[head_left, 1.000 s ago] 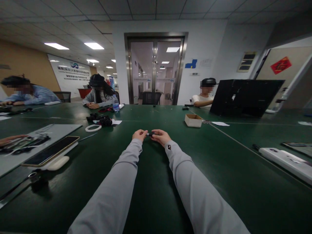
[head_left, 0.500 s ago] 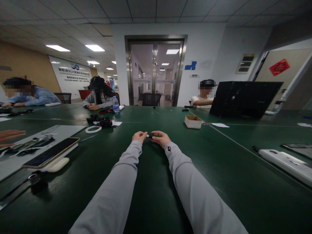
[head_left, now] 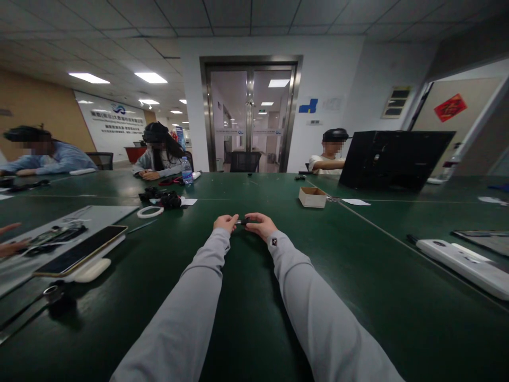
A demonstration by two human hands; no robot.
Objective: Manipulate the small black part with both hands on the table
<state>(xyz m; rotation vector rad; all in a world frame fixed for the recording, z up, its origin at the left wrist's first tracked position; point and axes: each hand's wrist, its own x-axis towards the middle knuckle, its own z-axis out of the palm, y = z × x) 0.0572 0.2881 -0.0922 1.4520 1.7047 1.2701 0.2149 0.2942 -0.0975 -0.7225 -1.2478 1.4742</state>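
Note:
Both my arms reach out over the green table (head_left: 246, 297), and the hands meet at a small dark, rod-like piece (head_left: 242, 222) with a silvery section. My left hand (head_left: 226, 223) pinches its silvery left end between thumb and fingertips. My right hand (head_left: 261, 225) has its fingers curled round the black right end. The piece is held level, just above or at the tabletop; which of these I cannot tell. Its exact kind is too small to make out, and the fingers cover part of it.
A small open box (head_left: 312, 197) stands ahead to the right, near a black monitor (head_left: 393, 159). On the left lie a white tape ring (head_left: 150, 212), a phone (head_left: 83, 250) and a grey board (head_left: 115, 213) with circuit parts. A co-worker's hand (head_left: 11, 241) is over that board.
The view has shifted slightly, moving everything a little to the left. My hands keep nearly the same hold on the dark piece. The co-worker's hand at the left has moved lower.

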